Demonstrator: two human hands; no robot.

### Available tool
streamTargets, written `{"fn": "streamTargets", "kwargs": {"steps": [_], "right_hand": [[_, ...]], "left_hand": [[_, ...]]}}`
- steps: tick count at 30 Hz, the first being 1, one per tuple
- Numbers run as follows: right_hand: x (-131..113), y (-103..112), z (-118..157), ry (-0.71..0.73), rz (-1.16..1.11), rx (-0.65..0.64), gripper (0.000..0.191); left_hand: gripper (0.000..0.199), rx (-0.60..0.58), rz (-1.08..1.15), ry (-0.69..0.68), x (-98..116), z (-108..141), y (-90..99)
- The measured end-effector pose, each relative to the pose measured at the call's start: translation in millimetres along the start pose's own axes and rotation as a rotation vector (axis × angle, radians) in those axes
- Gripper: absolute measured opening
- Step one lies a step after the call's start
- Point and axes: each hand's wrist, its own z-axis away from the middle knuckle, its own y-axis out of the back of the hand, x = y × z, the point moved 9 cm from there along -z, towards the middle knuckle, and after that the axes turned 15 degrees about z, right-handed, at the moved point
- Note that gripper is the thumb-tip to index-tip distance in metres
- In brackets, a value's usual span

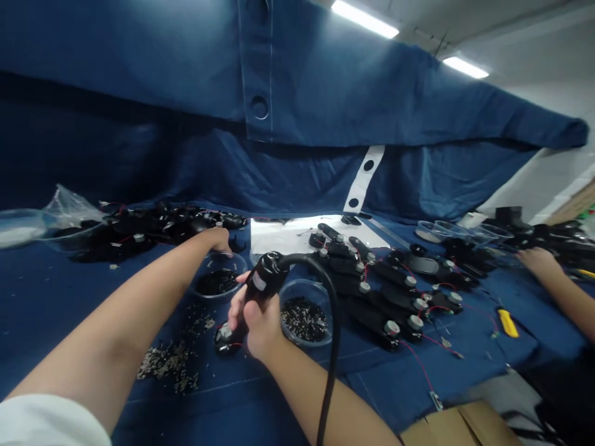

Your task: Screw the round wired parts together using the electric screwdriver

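Your right hand [255, 322] clenches a corded screwdriver [264, 282] on a black part [225, 337]; your left hand [218, 238], grip unclear, touches a screw bowl [218, 255]; many wired black units [372, 291] lie assembled.

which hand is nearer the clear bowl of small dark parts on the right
The right hand, holding a corded electric screwdriver, is nearer, just left of the clear bowl. The left hand is farther off, up and left, at a second bowl.

Fluorescent tubes [365, 18] overhead light everything brightly, and a white sheet [297, 235] glares nearly blown out. The blue cloth [116, 80] above me falls into deep shadow on the left. The wide lens bends the edges, and the black electric screwdriver [264, 282] in my right hand [258, 322] looks slightly soft.
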Motion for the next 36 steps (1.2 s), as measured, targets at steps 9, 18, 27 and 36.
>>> {"fn": "streamTargets", "kwargs": {"steps": [9, 18, 27, 36], "right_hand": [[1.6, 1.1, -2.2, 0.0, 0.02, -0.002, 0.058], [-5.8, 10.0, -4.0, -0.09, -0.057, 0.068, 0.058], [-10.7, 12.6, -3.6, -0.097, -0.018, 0.079, 0.06], [-14.0, 17.9, -4.3, -0.076, -0.015, 0.133, 0.057]], "left_hand": [[0.031, 0.151, -0.01, -0.01, 21.9, 14.6, 30.5], [0.054, 0.259, 0.544, -0.323, 26.4, 190.1, 82.6], [0.067, 0.097, 1.098, 0.104, -48.8, 277.5, 19.7], [0.067, -0.123, 1.051, 0.28, -42.0, 277.0, -39.7]]}}
